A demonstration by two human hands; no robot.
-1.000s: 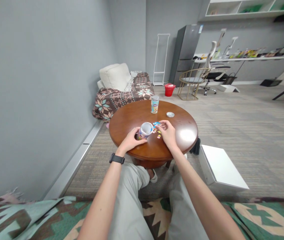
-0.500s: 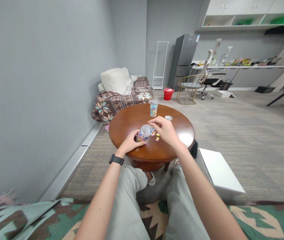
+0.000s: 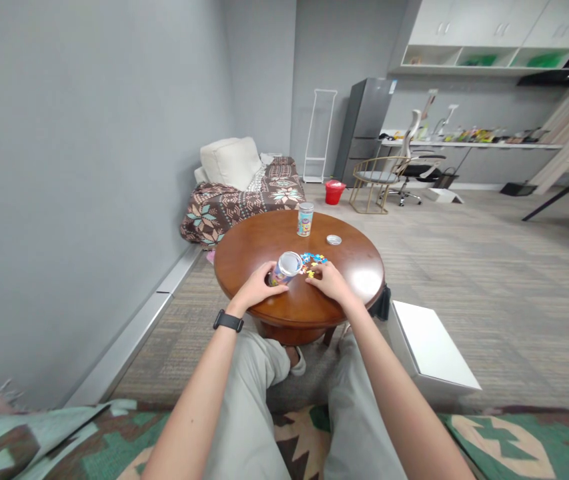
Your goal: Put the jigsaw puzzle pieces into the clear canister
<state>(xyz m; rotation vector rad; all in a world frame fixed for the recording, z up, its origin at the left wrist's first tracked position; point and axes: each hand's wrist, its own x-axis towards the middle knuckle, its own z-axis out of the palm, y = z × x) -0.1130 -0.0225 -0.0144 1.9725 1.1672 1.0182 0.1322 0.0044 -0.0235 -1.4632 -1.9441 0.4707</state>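
An uncovered can [image 3: 283, 272] with a printed side leans slightly on the round wooden table, its mouth upward. My left hand [image 3: 257, 288] is wrapped around its lower left side, thumb in front. To the right of the can lies a small pile of blue, yellow and pink jigsaw puzzle pieces [image 3: 314, 258]. At the near side of that pile, my right hand [image 3: 333, 283] has thumb and forefinger closing on a yellow puzzle piece [image 3: 311, 274]. A round metal lid [image 3: 333, 240] lies behind the pile. Farther back a second, closed can [image 3: 305, 221] stands upright.
The round wooden table [image 3: 244, 257] stands before my knees. A white box [image 3: 437, 343] is on the floor at its right. Behind are a patterned couch [image 3: 244, 210], a red bucket [image 3: 334, 193] and a gold wire chair [image 3: 375, 183].
My right hand has moved from beside the can's mouth down to the puzzle pieces, uncovering more of the pile. My left hand keeps its grip on the can.
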